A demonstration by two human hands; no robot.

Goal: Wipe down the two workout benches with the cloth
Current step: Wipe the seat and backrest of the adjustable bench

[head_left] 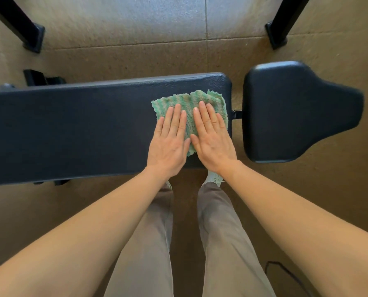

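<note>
1. We are pressing both hands flat on the cloth [191, 112], the left hand [169, 144] and the right hand [213, 142] side by side with fingers spread open, not pinching anything.
2. We think the flat palms are giving even pressure, so the cloth is staying down on the pad.
3. The cloth is lying at the right end of the long bench pad [71, 129], near the gap before the seat pad [290, 112].
4. The cloth is looking green with pale stripes, fluffy, a little crumpled, with rough edges.
5. We are seeing only one bench here.
</note>
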